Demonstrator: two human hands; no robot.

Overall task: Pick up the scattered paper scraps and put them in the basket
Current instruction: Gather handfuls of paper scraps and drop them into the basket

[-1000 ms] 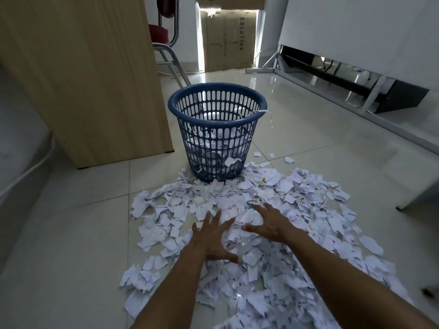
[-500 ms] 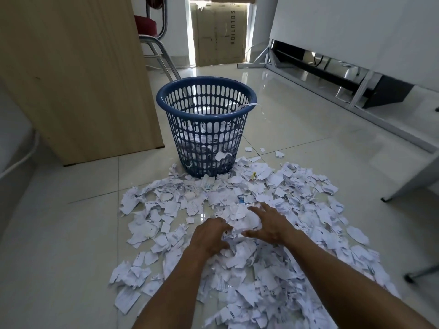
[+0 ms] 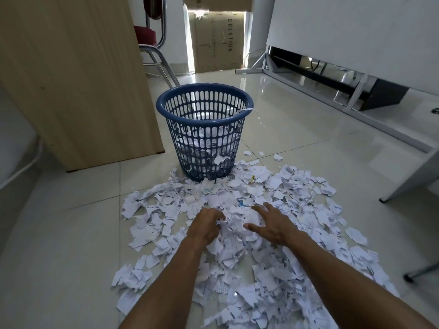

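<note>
Scooping paper scraps (image 3: 234, 220) by the basket (image 3: 190, 136)
Once spread, the left hand (image 3: 205, 225) fingers clutch them; right hand (image 3: 273, 225) fingers stay apart.

scraps (image 3: 306, 210) before basket (image 3: 204, 125), cabinet (image 3: 78, 79) left, chair (image 3: 152, 49) behind

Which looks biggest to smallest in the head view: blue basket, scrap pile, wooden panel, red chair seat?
1. Wooden panel and scrap pile: similar areas, too close to rank.
2. Blue basket.
3. Red chair seat, though it is farther off and partly hidden.
</note>
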